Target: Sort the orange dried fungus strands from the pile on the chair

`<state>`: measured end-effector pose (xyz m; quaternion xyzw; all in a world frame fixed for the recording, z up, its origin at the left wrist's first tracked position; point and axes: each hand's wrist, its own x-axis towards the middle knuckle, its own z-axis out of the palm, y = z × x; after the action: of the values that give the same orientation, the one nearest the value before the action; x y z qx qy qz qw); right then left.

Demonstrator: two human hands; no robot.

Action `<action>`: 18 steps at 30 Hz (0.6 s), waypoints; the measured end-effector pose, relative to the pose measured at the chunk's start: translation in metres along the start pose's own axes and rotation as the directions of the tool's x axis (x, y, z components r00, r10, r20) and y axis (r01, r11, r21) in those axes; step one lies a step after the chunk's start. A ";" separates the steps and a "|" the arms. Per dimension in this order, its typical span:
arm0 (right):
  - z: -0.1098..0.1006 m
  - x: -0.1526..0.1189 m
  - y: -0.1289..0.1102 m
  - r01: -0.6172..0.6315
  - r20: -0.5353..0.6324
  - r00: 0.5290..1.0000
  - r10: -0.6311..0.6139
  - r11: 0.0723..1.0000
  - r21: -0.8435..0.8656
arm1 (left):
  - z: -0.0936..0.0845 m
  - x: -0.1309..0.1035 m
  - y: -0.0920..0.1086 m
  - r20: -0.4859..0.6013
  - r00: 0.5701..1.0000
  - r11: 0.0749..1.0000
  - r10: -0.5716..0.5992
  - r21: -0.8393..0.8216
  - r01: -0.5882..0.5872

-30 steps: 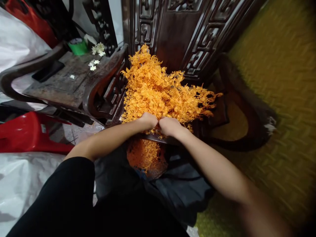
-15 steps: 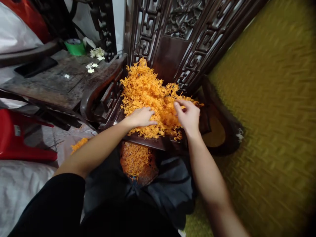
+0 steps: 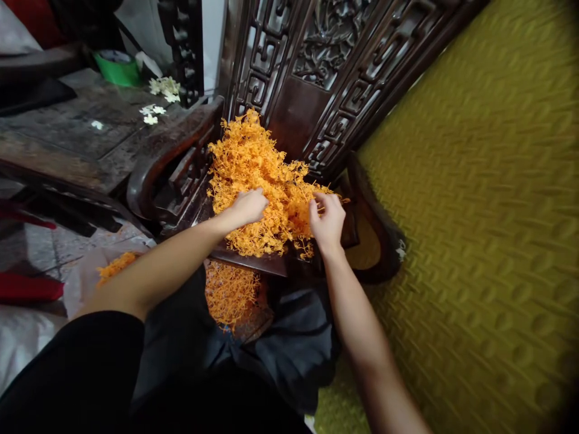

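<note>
Nearest, at six o'clock, lay the person's own dark trousers (image 3: 294, 343), with a black sleeve (image 3: 85, 361) at about eight. Between the knees, below the front edge of the seat, more orange sprigs (image 3: 230, 292) rested on a reddish-brown surface. At nine o'clock sat part of a white sack (image 3: 25, 340) and, just above it, something red (image 3: 29, 287); at about ten, a translucent bag (image 3: 79, 280) held another orange cluster (image 3: 116, 264).

Ahead, at twelve o'clock, the dark wooden chair seat (image 3: 256, 262) carried the pile of orange sprigs (image 3: 253, 163), heaped loosely and spreading toward one o'clock. The left hand (image 3: 248, 206) lay over the pile's near side, fingers curled close together — whether they were clamped on any sprig, I could not tell. The right hand (image 3: 327, 218) was at the pile's one o'clock edge, thumb and forefinger bent with a gap inside the curve; whether their tips met on a sprig could not be told.

A yellow-green textured surface (image 3: 488, 229) filled two to three o'clock. Behind the pile rose the carved chair back (image 3: 298, 114). At eleven, a neighbouring wooden seat (image 3: 67, 135) bore pale flowers (image 3: 165, 88), a green tape roll (image 3: 118, 71) and — farther left — a flat black thing (image 3: 36, 96).
</note>
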<state>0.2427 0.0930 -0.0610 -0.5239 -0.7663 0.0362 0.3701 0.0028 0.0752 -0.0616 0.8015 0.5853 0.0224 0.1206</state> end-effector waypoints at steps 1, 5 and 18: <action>0.002 0.000 -0.006 0.071 0.029 0.997 -0.071 0.997 0.001 | -0.003 0.001 -0.001 -0.008 1.000 1.000 0.001 -0.006 -0.001; 0.018 0.008 0.001 0.010 0.070 0.998 -0.005 0.998 -0.059 | -0.008 0.001 0.000 0.023 1.000 1.000 -0.008 0.004 0.008; 0.038 0.021 0.027 -0.125 0.236 0.967 0.093 0.984 0.124 | -0.015 -0.001 0.045 -0.111 0.992 0.998 0.066 0.024 -0.064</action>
<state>0.2368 0.1346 -0.0891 -0.5306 -0.7696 0.1695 0.3122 0.0417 0.0640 -0.0375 0.8188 0.5650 0.0651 0.0784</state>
